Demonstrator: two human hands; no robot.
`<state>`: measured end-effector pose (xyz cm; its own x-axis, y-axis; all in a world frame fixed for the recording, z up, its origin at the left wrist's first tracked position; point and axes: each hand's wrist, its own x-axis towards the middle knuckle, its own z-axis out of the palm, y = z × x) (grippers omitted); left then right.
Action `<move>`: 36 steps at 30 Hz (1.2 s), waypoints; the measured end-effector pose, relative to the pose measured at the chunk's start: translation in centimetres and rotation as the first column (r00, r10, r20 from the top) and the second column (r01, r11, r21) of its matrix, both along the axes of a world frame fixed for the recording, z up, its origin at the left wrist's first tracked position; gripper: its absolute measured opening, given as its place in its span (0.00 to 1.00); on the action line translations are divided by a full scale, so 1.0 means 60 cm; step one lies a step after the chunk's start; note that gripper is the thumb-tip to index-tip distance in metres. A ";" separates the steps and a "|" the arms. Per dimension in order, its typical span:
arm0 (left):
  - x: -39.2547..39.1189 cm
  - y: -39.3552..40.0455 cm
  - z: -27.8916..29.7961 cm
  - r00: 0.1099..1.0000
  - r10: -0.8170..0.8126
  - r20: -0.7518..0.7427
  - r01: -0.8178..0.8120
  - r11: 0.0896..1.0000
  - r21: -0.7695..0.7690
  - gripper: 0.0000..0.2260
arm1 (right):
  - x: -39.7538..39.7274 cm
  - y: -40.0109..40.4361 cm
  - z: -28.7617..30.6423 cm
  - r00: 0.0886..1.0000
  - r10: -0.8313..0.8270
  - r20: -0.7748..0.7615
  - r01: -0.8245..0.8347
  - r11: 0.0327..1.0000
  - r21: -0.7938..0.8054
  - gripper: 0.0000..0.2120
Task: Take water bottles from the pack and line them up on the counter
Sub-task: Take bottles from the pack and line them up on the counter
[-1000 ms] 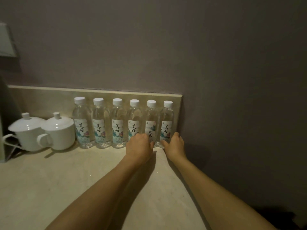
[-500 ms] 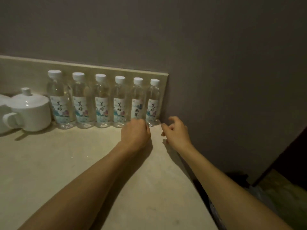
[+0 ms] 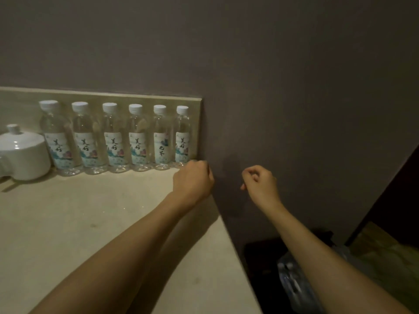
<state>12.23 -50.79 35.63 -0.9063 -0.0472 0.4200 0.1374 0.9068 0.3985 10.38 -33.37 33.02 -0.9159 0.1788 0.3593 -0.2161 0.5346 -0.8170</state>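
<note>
Several clear water bottles (image 3: pixel 137 138) with white caps and pale labels stand upright in a row against the backsplash at the back of the beige counter (image 3: pixel 90 223). My left hand (image 3: pixel 192 180) hovers over the counter's right edge, just in front of the rightmost bottle (image 3: pixel 182 137), fingers curled in, holding nothing. My right hand (image 3: pixel 260 184) is off the counter to the right, in front of the grey wall, fingers loosely curled and empty. The plastic-wrapped pack of bottles (image 3: pixel 292 282) lies low on the floor at the lower right, dim and partly hidden by my right forearm.
A white lidded ceramic cup (image 3: pixel 22 152) stands left of the bottle row. The counter ends at a straight right edge beside the grey wall (image 3: pixel 294 87). A dark gap and a patterned floor (image 3: pixel 385 252) lie below on the right.
Both hands have drawn back from the rightmost bottles and shifted right; my right hand left the counter. The view has turned right, showing the pack on the floor.
</note>
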 end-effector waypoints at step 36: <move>-0.152 0.850 -0.423 0.539 -0.386 0.749 0.356 0.910 0.212 0.17 | -0.048 0.819 -0.381 0.711 -0.178 0.680 0.201 0.979 0.047 0.04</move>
